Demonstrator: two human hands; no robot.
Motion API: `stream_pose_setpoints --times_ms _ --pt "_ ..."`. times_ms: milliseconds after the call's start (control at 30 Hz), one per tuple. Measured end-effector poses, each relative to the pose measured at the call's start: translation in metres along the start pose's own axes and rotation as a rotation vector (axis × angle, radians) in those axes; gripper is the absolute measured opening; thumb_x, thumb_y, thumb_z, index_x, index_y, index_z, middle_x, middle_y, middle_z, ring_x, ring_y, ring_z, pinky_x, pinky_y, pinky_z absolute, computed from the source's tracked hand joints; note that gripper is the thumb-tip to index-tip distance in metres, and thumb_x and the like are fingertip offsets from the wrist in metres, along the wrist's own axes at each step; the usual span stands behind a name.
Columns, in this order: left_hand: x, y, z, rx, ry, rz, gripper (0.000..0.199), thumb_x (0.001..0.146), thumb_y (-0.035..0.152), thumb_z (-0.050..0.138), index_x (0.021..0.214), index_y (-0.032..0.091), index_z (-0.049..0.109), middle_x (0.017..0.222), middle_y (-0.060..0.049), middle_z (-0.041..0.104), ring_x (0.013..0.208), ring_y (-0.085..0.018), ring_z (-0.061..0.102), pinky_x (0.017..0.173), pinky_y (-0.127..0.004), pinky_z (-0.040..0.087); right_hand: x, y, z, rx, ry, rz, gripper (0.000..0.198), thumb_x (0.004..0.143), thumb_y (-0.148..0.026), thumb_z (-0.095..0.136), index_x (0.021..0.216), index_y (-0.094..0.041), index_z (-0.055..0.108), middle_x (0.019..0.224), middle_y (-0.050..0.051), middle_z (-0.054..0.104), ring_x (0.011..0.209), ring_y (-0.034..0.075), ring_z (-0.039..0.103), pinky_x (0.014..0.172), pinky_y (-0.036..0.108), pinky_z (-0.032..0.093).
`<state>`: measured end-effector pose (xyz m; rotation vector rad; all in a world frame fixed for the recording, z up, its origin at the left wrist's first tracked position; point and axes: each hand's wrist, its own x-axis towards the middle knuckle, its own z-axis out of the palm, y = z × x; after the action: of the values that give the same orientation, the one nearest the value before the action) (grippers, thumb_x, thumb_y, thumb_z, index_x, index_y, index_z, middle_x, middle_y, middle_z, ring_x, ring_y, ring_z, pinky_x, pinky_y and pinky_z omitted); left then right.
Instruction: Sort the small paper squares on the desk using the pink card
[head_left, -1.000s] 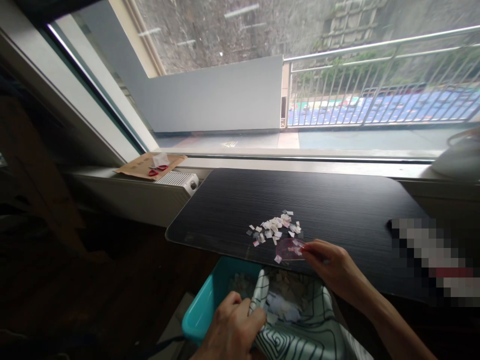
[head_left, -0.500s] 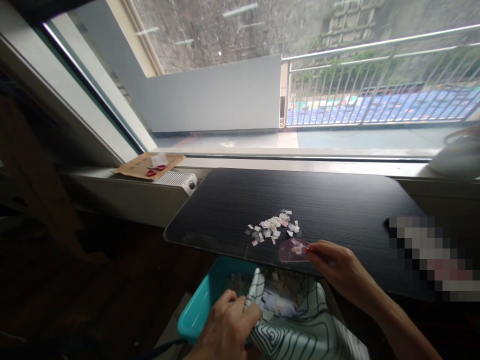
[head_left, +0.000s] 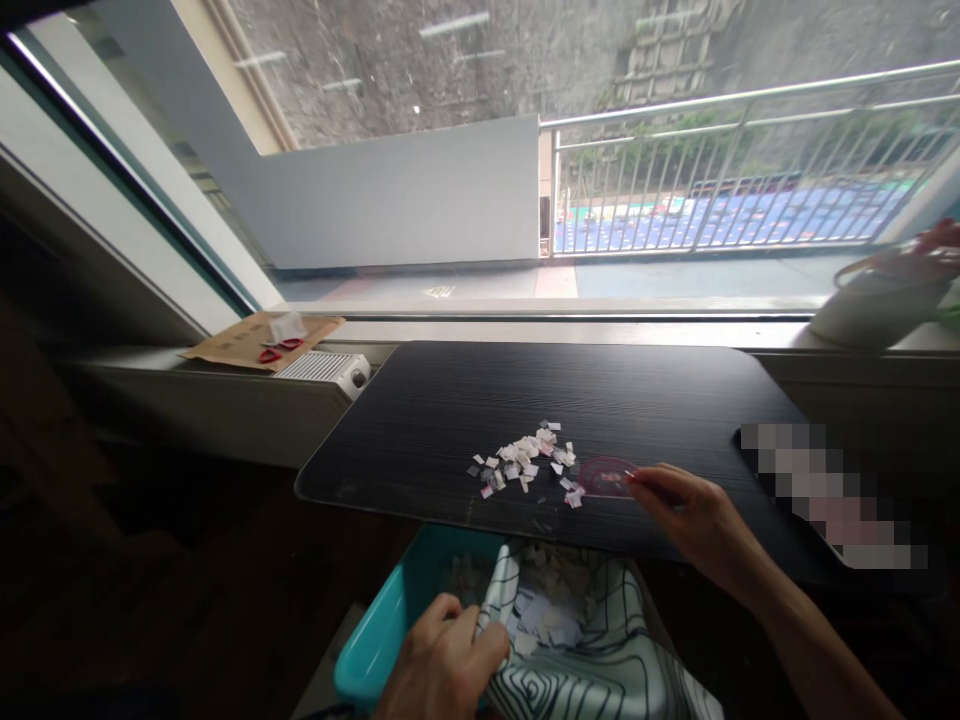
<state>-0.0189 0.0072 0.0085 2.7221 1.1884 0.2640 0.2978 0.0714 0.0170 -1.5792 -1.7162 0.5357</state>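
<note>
My right hand (head_left: 686, 505) pinches the edge of a thin, see-through pink plastic piece (head_left: 606, 477) with a rounded outline, held low over the black table (head_left: 645, 390). Just left of it lies a loose pile of small white paper scraps (head_left: 521, 458), a few of them beside the plastic's left edge. Below the table's front edge, my left hand (head_left: 450, 650) is closed on the rim of a pale green cloth (head_left: 592, 670) with black line patterns. Many paper bits (head_left: 551, 615) lie inside the cloth's opening. A turquoise basin (head_left: 375, 635) stands behind and left of that hand.
A phone-like object with a blurred-out screen (head_left: 825, 500) lies on the table's right side. Red-handled scissors (head_left: 279, 350) rest on a brown envelope (head_left: 225, 343) on the sill, by a radiator (head_left: 330, 370). A pale pot (head_left: 862, 305) stands at the right, before the window.
My right hand has moved the pink plastic piece rightward, away from the pile. A few scraps now lie on the table where it was. My left hand keeps its hold; the view has shifted slightly.
</note>
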Motion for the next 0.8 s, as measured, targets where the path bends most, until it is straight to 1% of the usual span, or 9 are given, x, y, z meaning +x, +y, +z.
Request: stream_pose_setpoints --times_ms 67,167,267,367,533,633,733,800 --pt "0.000 0.001 -0.001 -0.003 -0.024 0.002 0.024 0.064 0.020 0.068 0.078 0.022 0.049 0.073 0.000 0.054 0.069 -0.020 0.047 0.068 -0.031 0.037 0.000 0.001 0.001 -0.015 0.019 0.014 0.025 0.089 -0.037 0.053 0.087 -0.019 0.070 0.075 0.002 0.066 0.065 0.015 0.059 0.061 0.025 0.046" --pt "0.001 0.003 -0.004 0.002 -0.028 -0.005 0.022 0.063 0.015 0.063 0.078 0.022 0.049 0.074 0.000 0.054 0.069 -0.020 0.047 0.069 -0.031 0.037 -0.001 0.001 0.001 0.008 0.028 0.012 0.025 0.089 -0.038 0.053 0.087 -0.019 0.070 0.077 0.003 0.067 0.067 0.016 0.061 0.061 0.025 0.047" --pt "0.002 0.003 -0.004 0.005 -0.017 -0.002 0.022 0.062 0.014 0.061 0.078 0.022 0.048 0.073 0.000 0.054 0.069 -0.020 0.048 0.070 -0.031 0.037 -0.004 -0.001 -0.002 -0.002 -0.004 -0.019 0.025 0.088 -0.036 0.053 0.084 -0.020 0.071 0.072 0.002 0.066 0.063 0.015 0.059 0.057 0.025 0.046" --pt "0.002 0.002 -0.002 -0.005 -0.021 0.010 0.021 0.063 0.016 0.062 0.078 0.022 0.048 0.073 0.001 0.054 0.069 -0.019 0.048 0.070 -0.031 0.037 -0.009 -0.001 -0.008 -0.025 -0.034 -0.007 0.023 0.087 -0.035 0.054 0.082 -0.020 0.071 0.069 0.001 0.066 0.061 0.015 0.059 0.056 0.024 0.046" --pt "0.004 0.001 -0.002 -0.013 -0.022 -0.003 0.018 0.067 0.020 0.064 0.077 0.022 0.049 0.072 0.001 0.055 0.068 -0.019 0.048 0.070 -0.032 0.038 -0.011 0.008 -0.014 -0.022 0.020 0.029 0.023 0.087 -0.037 0.054 0.087 -0.020 0.071 0.079 0.004 0.069 0.070 0.017 0.064 0.060 0.025 0.048" --pt "0.005 0.002 -0.002 -0.024 -0.013 0.000 0.017 0.069 0.022 0.064 0.078 0.021 0.050 0.072 0.001 0.055 0.067 -0.018 0.049 0.071 -0.032 0.038 -0.009 0.011 -0.012 -0.059 0.048 0.016 0.023 0.087 -0.037 0.054 0.086 -0.020 0.070 0.076 0.003 0.069 0.065 0.016 0.063 0.059 0.025 0.048" --pt "0.005 0.001 -0.002 -0.026 -0.001 0.016 0.019 0.066 0.020 0.065 0.078 0.022 0.051 0.072 0.002 0.055 0.066 -0.018 0.049 0.071 -0.032 0.039 -0.007 0.011 -0.011 -0.058 0.095 0.018 0.023 0.087 -0.037 0.054 0.086 -0.020 0.070 0.074 0.003 0.068 0.063 0.016 0.062 0.058 0.025 0.049" --pt "0.005 0.000 -0.001 -0.022 -0.009 0.017 0.020 0.065 0.019 0.065 0.078 0.022 0.050 0.072 0.002 0.055 0.066 -0.018 0.049 0.070 -0.032 0.039 -0.006 0.010 -0.011 -0.044 0.083 0.013 0.023 0.087 -0.036 0.054 0.086 -0.020 0.071 0.075 0.003 0.069 0.065 0.016 0.063 0.059 0.024 0.049"
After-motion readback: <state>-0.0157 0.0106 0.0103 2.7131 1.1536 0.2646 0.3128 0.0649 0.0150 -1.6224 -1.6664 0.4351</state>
